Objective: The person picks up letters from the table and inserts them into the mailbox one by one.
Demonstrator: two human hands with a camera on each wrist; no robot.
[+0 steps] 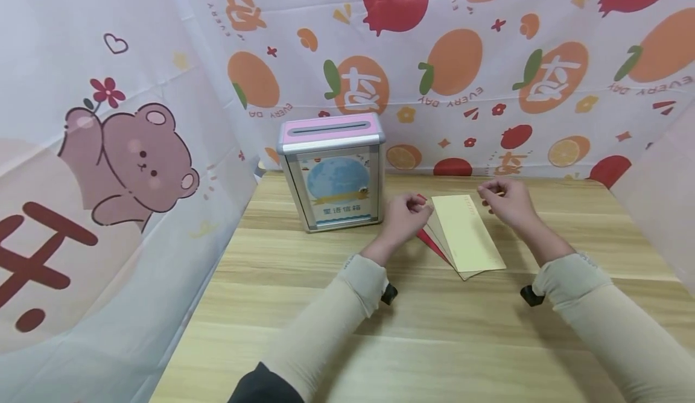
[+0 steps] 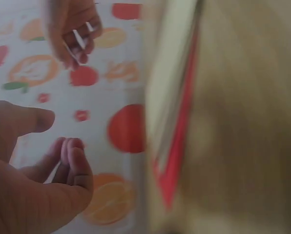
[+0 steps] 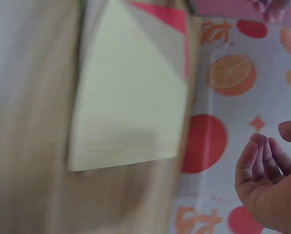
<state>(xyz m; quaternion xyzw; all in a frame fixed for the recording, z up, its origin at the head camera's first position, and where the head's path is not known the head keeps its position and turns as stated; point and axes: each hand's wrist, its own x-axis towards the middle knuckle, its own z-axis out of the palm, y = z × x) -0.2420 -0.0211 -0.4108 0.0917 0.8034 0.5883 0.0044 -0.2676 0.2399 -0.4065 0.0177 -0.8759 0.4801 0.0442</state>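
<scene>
A pale yellow envelope (image 1: 471, 234) lies on top of a fanned stack on the table. Under its left side show a brown envelope (image 1: 437, 229) and the edge of a red envelope (image 1: 432, 245). My left hand (image 1: 400, 217) hovers by the stack's left side, near the red corner. In the left wrist view a gap separates the thumb from the loosely bent fingers (image 2: 77, 163), with nothing held. My right hand (image 1: 509, 201) is in the air beyond the stack's right side. Its fingers (image 3: 262, 161) are relaxed, apart from the thumb, and hold nothing.
A letter box (image 1: 339, 192) with a pink slotted top and a clear front door stands left of the envelopes, close to my left hand. The wooden table (image 1: 260, 282) meets a fruit-print cloth (image 1: 456, 119) at the back. Another printed cloth (image 1: 163, 270) hangs on the left.
</scene>
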